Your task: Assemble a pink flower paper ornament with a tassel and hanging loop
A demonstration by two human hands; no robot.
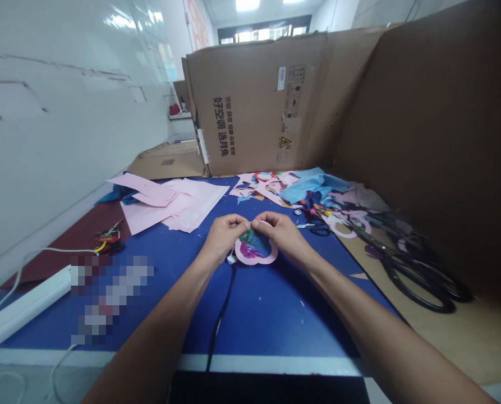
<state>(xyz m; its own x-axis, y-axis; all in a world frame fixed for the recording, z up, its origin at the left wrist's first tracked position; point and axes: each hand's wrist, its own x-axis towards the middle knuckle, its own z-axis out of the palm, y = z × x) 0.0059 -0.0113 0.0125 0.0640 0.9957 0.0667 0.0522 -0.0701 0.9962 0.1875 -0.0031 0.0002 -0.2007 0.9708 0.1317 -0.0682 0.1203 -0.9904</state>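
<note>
Between my two hands, low over the blue tabletop, is a pink-rimmed cutout point(256, 259) with a scalloped lower edge and a glossy green, blue and purple middle. My left hand point(227, 234) pinches its upper left edge between thumb and fingertips. The upper right edge is gripped the same way by my right hand point(281, 233), so the fingertips of both hands nearly meet at the top. Beside my left hand lies a small white piece point(232, 258) on a dark strap point(223, 314). Small scissors point(318, 229) rest to the right of my right hand.
Pink sheets point(166, 205) lie at back left. Paper scraps and blue cloth point(313, 185) pile up at back right, near large black-handled scissors point(418, 280). A white power strip point(29, 308) sits at left. Tall cardboard point(254, 106) walls the back and right.
</note>
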